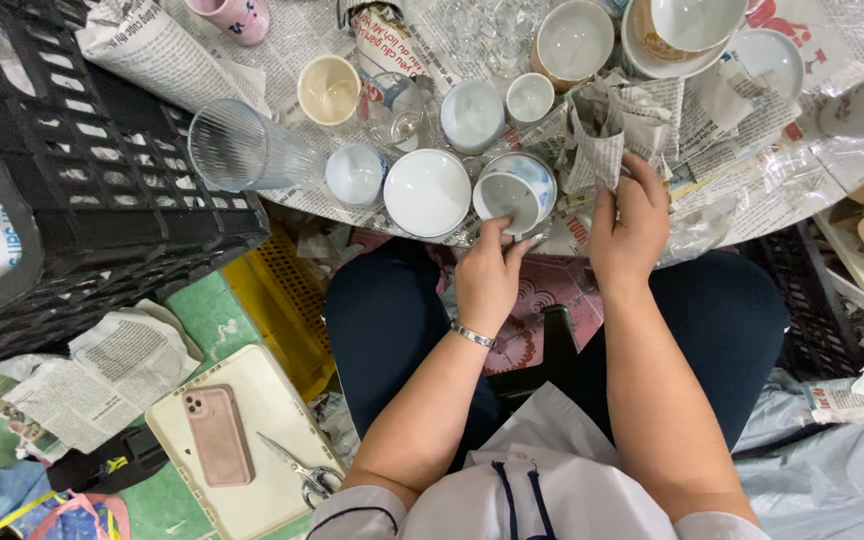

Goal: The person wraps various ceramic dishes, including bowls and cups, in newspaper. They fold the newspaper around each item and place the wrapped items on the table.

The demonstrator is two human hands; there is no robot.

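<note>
My left hand (487, 272) grips the rim of a small white bowl with a blue pattern (517, 188), tilted toward me at the near edge of the newspaper-covered table (752, 190). My right hand (630, 228) holds a crumpled sheet of newspaper (597, 135) just right of that bowl. A silver bracelet sits on my left wrist. A white bowl (426, 192) lies face down right beside the held bowl.
Several cups, bowls and glasses crowd the table, with a ribbed glass (242, 150) lying at the left. A black plastic crate (82, 160) stands at the far left. On the floor a cream tray (262, 400) carries a pink phone (218, 435) and scissors (302, 470).
</note>
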